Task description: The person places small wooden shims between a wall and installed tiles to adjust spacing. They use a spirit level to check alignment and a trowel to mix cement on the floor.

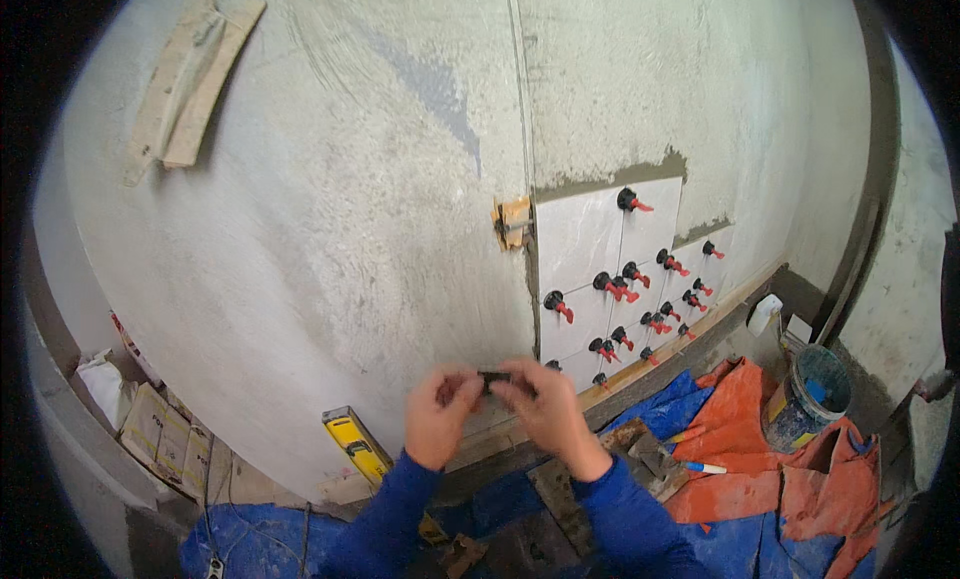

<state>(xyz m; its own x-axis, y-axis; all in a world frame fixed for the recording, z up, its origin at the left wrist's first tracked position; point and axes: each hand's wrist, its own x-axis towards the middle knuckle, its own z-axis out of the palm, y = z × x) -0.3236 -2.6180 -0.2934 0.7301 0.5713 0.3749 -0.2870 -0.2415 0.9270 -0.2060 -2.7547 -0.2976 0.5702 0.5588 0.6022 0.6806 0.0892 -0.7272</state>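
My left hand [440, 411] and my right hand [550, 411] are close together in front of the wall, fingers pinched around a small black piece [492, 377]. It spans the gap between my fingertips, which cover its ends, so its exact kind is hidden. Just right of my hands, white marbled tiles [578, 241] are stuck to the wall. Black and red tile levelling clips [615, 287] poke out along their joints. Grey mortar [610, 182] shows along the top edge of the tiling.
A yellow spirit level [357, 447] leans against the wall at left. To the right, a dirty bucket [806, 399] stands on orange and blue sheets [735, 479]. A white-and-blue marker [706, 468] lies there. Cardboard boxes [165, 434] sit at far left. A taped hole [513, 224] adjoins the tiles.
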